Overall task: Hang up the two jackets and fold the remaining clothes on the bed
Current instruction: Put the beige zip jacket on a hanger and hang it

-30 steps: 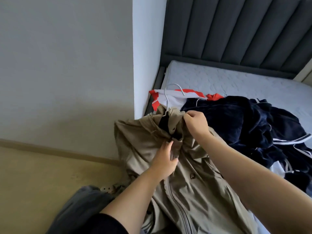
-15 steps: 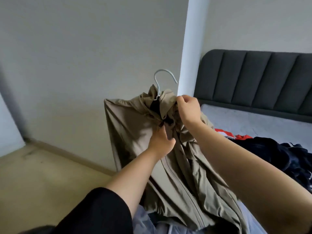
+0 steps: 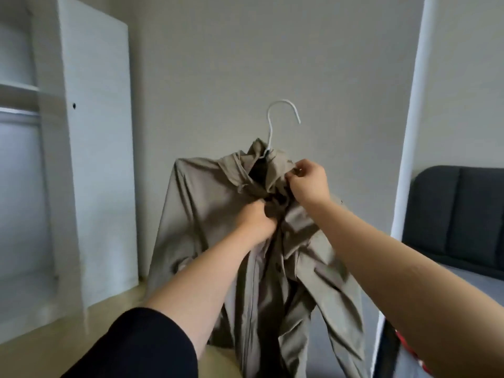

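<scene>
A tan jacket (image 3: 245, 241) hangs on a white hanger (image 3: 275, 126) held in mid-air at centre, facing the wall. It could slide off, since only bunched collar fabric is gripped. The left hand (image 3: 256, 222) clutches cloth below the collar; the right hand (image 3: 308, 184), higher, pinches the collar, fingers curled. An open wardrobe (image 3: 90, 159) stands far left.

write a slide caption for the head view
Both hands, left and right, grip a khaki jacket on a white wire hanger.
</scene>
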